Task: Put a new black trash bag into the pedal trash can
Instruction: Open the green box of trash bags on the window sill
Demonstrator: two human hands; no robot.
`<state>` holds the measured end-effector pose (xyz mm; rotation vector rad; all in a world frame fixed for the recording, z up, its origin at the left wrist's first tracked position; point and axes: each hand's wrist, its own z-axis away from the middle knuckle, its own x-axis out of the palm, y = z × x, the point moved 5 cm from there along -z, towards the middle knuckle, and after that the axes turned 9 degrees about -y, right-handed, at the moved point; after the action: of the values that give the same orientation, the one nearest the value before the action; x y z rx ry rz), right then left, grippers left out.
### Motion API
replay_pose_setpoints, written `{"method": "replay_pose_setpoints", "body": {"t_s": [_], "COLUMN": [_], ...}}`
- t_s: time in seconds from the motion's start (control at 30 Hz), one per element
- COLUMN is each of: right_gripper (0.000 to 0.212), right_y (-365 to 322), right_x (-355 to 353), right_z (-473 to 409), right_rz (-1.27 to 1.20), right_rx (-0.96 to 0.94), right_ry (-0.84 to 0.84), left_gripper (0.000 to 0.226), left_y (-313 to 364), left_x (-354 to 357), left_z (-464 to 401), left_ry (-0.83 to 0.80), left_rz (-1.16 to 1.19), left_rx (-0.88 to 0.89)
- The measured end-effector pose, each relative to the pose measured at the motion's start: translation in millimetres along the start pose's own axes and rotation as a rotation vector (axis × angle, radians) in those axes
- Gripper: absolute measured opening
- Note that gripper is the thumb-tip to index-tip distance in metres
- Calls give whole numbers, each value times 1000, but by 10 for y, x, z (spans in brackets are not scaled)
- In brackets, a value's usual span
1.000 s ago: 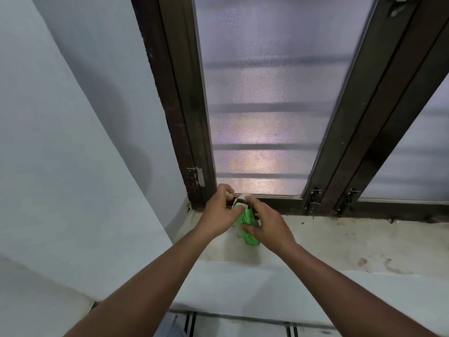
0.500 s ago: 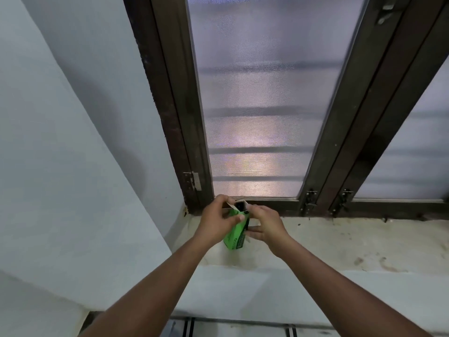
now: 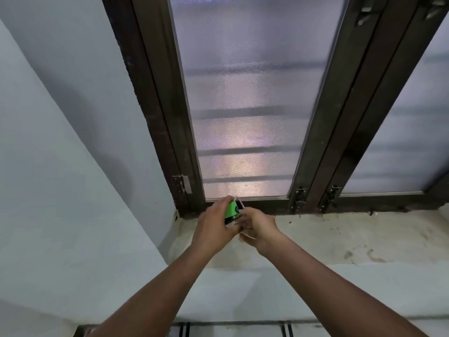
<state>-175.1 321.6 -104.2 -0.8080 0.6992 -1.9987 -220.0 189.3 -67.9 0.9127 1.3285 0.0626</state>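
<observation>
Your left hand [image 3: 215, 226] grips the green box [image 3: 232, 211] — print unreadable — right hand [image 3: 261, 227] pinches its near end, over the sill [image 3: 340, 239].

Two bare forearms show from below the elbow to the wrist, with no sleeves over them. The left hand [image 3: 213, 229] and the right hand [image 3: 261, 227] are bare too: no gloves, rings, watch or wristband that I can see
</observation>
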Motion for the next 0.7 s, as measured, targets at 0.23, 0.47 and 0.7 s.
{"method": "replay_pose_setpoints", "body": {"t_s": [0.23, 0.47, 0.7], "right_gripper": [19, 26, 20], "right_y": [-20, 54, 19], "right_x": [-207, -167, -319], "right_z": [-31, -14, -91], "right_rz": [24, -431, -286], "right_rx": [-35, -41, -92], "right_ry": [-48, -228, -118], "left_gripper": [58, 38, 64], "left_y": [356, 824, 289], "left_x": [-140, -14, -231], "left_z": [-123, -203, -331], "left_ry": [-35, -166, -169], "left_rz": [-646, -1130, -736], "left_rx": [230, 432, 176]}}
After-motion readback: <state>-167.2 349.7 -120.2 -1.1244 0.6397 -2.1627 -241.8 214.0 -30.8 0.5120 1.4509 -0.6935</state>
